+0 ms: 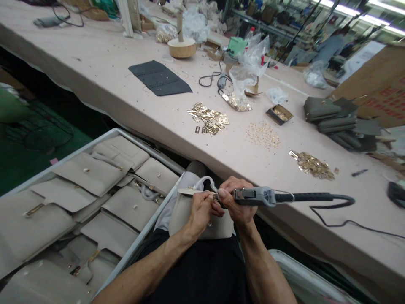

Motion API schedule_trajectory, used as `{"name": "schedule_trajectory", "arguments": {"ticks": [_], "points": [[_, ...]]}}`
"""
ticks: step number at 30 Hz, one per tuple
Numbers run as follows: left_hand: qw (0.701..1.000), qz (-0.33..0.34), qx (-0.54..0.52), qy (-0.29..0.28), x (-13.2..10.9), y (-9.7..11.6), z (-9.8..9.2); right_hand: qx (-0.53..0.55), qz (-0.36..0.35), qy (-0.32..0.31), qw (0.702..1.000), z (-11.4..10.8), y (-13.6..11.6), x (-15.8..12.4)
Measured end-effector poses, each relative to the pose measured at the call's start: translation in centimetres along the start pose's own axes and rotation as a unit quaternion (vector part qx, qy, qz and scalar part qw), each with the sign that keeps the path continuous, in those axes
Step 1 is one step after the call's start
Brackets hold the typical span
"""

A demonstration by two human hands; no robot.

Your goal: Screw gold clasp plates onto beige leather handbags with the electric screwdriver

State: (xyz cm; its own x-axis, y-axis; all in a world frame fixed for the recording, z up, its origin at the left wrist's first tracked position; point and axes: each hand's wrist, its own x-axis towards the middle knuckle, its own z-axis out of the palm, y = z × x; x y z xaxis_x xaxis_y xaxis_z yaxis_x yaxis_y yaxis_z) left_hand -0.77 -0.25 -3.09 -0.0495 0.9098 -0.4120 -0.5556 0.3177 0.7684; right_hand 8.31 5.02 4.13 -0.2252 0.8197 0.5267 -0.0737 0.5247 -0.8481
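A light grey handbag [181, 213] rests on my lap, its wrapped handle [205, 180] standing up at the top. My right hand [238, 209] is closed around a grey electric screwdriver [261, 196], whose cord runs off to the right. The tool's front end points left, toward the bag's flap. My left hand [200, 213] pinches at the flap's edge, right by that front end. My fingers hide the exact spot where tool and bag meet, and whether a small metal part is held there.
A white tray [122, 264] of similar bags stands at left. On the table [152, 114] are piles of gold metal plates [209, 118], more metal pieces [311, 165], scattered tiny screws [263, 135], a small box [279, 114], a black sheet [160, 78] and dark bags [338, 120].
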Motion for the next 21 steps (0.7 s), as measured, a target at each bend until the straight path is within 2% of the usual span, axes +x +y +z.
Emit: {"name": "schedule_trajectory", "arguments": {"ticks": [4, 7, 9, 11, 14, 17, 19, 20, 21], "points": [[1.0, 0.02, -0.01, -0.002, 0.0, -0.2, 0.0, 0.015, 0.006, -0.005, 1.0, 0.1, -0.1, 0.1], [1.0, 0.01, -0.023, 0.018, 0.1, -0.3, 0.1, 0.052, 0.014, -0.045, 0.998, -0.2, -0.1, 0.1], [0.999, -0.006, -0.03, 0.027, 0.0, -0.3, 0.1, 0.114, 0.032, -0.069, 0.991, -0.6, -0.1, 0.3], [0.999, -0.024, -0.036, 0.025, -0.1, -0.2, 0.1, 0.2, 0.046, -0.049, 0.977, -1.5, -0.2, 0.7], [0.998, -0.036, -0.056, 0.024, -0.2, 0.1, -0.2, 0.281, 0.065, 0.054, 0.956, -4.5, -0.2, 2.1], [0.998, -0.016, -0.053, 0.032, -0.5, 0.3, -0.5, 0.291, 0.11, 0.191, 0.931, -8.9, -0.7, 4.3], [0.999, 0.01, -0.023, 0.047, -1.0, 0.4, -0.5, 0.315, 0.164, 0.286, 0.89, -10.9, -1.2, 5.7], [0.998, 0.023, -0.005, 0.056, -1.3, 0.4, -0.4, 0.33, 0.204, 0.324, 0.863, -11.0, -1.4, 6.2], [0.998, 0.029, 0.017, 0.056, -1.5, 0.4, -0.4, 0.342, 0.21, 0.371, 0.838, -10.5, -1.4, 6.6]]}}
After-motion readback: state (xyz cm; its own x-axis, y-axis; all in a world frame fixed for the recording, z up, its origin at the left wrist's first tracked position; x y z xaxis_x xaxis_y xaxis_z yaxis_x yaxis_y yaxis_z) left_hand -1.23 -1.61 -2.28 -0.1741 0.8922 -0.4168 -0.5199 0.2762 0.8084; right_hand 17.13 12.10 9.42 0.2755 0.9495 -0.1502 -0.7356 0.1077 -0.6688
